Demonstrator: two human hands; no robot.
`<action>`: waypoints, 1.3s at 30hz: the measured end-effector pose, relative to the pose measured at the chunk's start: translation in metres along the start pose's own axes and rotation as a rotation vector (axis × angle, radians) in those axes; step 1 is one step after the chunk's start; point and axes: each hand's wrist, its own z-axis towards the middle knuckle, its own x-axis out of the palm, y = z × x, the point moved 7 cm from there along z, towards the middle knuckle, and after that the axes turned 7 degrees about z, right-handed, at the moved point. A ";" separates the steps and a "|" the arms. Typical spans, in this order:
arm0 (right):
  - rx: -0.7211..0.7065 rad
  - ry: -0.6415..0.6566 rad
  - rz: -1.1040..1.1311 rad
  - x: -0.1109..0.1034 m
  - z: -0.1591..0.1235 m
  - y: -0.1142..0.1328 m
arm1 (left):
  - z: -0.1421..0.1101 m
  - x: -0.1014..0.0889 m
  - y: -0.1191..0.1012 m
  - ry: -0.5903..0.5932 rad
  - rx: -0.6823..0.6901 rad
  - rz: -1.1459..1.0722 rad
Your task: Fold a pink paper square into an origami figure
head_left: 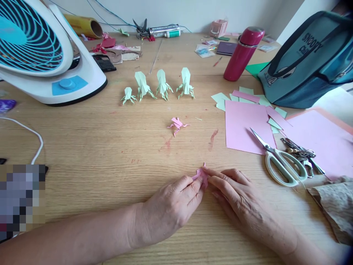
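A small pink folded paper figure (203, 176) is pinched between my two hands, low over the table at the front. My left hand (176, 198) grips it from the left with fingers closed. From the right, my right hand (237, 195) presses its fingertips on the figure's other side. Much of the figure's shape is hidden by the fingers. Farther back lies a finished-looking pink origami figure (177, 124) with thin spread legs. Behind it several pale green origami figures stand in a row, among them a small one (128, 95) and a taller one (186, 81).
Scissors (284, 162), a bunch of keys (300, 152) and pink paper (245, 125) lie to the right. A red flask (244, 53) and a blue bag (306, 62) stand behind them. At the left are a fan (68, 86) and a white cable (38, 138).
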 end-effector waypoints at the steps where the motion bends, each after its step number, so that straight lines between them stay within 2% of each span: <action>1: 0.004 -0.003 -0.006 0.000 0.000 -0.001 | 0.001 0.000 0.000 0.009 0.002 -0.011; 5: 0.014 0.016 0.018 0.002 0.002 -0.001 | 0.003 0.001 0.007 0.011 -0.020 -0.165; 9: 0.016 -0.035 0.073 -0.005 0.006 0.001 | 0.001 0.004 0.023 -0.048 -0.061 -0.576; 11: 0.023 -0.055 0.092 -0.008 0.008 0.002 | -0.001 0.009 0.033 -0.031 -0.100 -0.659; 18: 0.064 -0.100 0.076 -0.008 0.014 0.004 | 0.001 0.016 0.045 0.020 -0.085 -0.732; 26: 0.061 -0.130 0.065 -0.006 0.016 0.006 | 0.001 0.018 0.048 -0.022 -0.191 -0.737; 33: 0.048 -0.092 0.085 -0.007 0.015 0.007 | -0.001 0.013 0.042 -0.072 -0.259 -0.690; 39: -0.013 -0.112 0.157 -0.008 0.014 0.012 | 0.000 0.021 0.046 -0.073 -0.367 -0.740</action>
